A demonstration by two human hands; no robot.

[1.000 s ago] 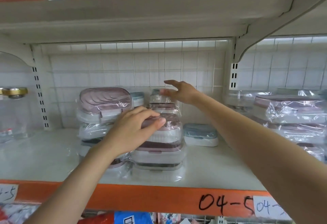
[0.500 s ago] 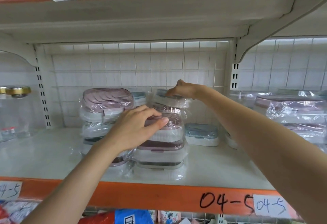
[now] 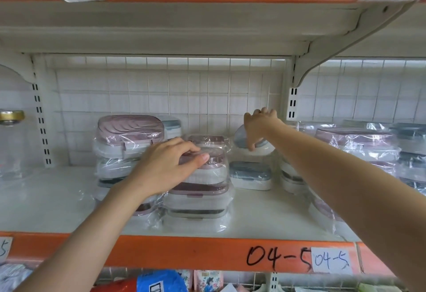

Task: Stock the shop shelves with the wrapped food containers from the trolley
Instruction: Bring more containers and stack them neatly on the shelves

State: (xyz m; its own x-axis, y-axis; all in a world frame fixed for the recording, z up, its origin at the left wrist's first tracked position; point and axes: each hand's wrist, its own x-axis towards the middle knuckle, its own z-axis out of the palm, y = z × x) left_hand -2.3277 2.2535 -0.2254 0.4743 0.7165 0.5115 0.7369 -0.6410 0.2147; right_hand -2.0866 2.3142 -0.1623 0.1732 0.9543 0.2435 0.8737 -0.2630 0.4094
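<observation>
On the shelf (image 3: 46, 201) marked 04-5 stands a middle stack of wrapped containers (image 3: 198, 201) with pink and grey lids. My left hand (image 3: 168, 167) lies over its top pink-lidded container (image 3: 214, 160), fingers curled round the lid and thumb at the front. To the right, my right hand (image 3: 259, 128) grips a small wrapped blue-lidded container (image 3: 239, 139) from above. It hangs tilted in the air over another blue-lidded container (image 3: 250, 174) that sits on the shelf. A taller stack topped by a big pink lid (image 3: 130, 130) stands at the left.
More wrapped containers (image 3: 355, 144) are piled in the bay to the right, past the upright and bracket (image 3: 292, 98). A glass jar with a gold lid (image 3: 11, 116) stands at far left. The upper shelf (image 3: 207, 22) hangs low overhead. Packaged goods (image 3: 156, 282) fill the shelf below.
My right hand took the small blue-lidded container off the back stack and carried it right, tilting it over the blue-lidded one on the shelf. My left hand stayed on the middle stack.
</observation>
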